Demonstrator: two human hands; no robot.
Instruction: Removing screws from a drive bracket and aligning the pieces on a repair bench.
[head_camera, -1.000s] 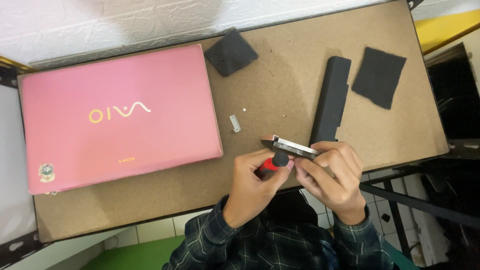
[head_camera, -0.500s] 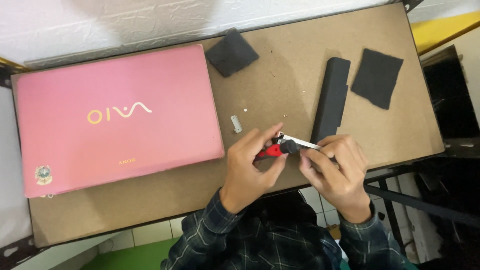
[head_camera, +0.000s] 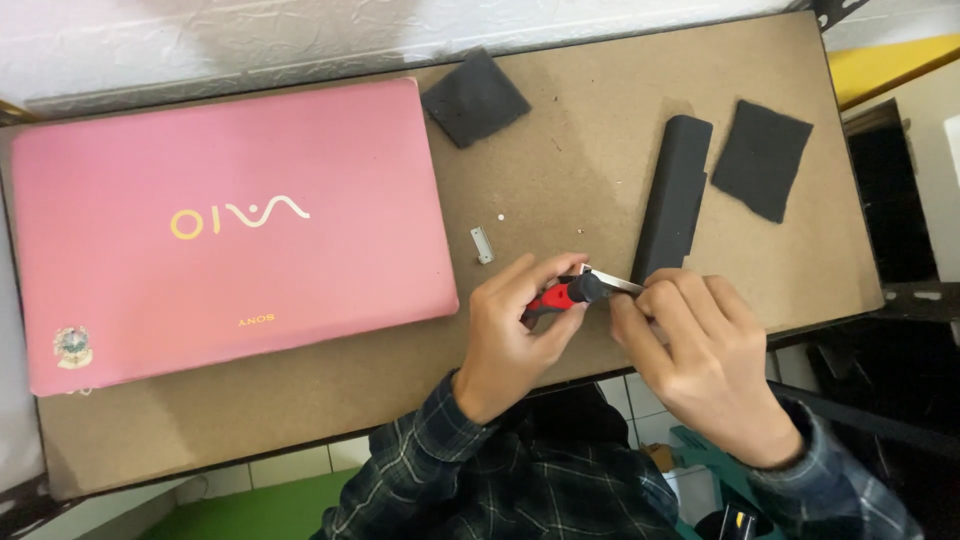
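The laptop (head_camera: 230, 230) is pink, the table (head_camera: 560, 170) brown. The battery (head_camera: 672, 198) and two pads (head_camera: 475, 98) (head_camera: 762, 158) are black; the screwdriver (head_camera: 560, 296) red and black, the sleeves (head_camera: 420, 470) dark plaid.

A red-and-black screwdriver (head_camera: 562, 296) lies nearly level, tip against a small silver metal piece (head_camera: 615, 285), just beside the black battery pack (head_camera: 673, 198).
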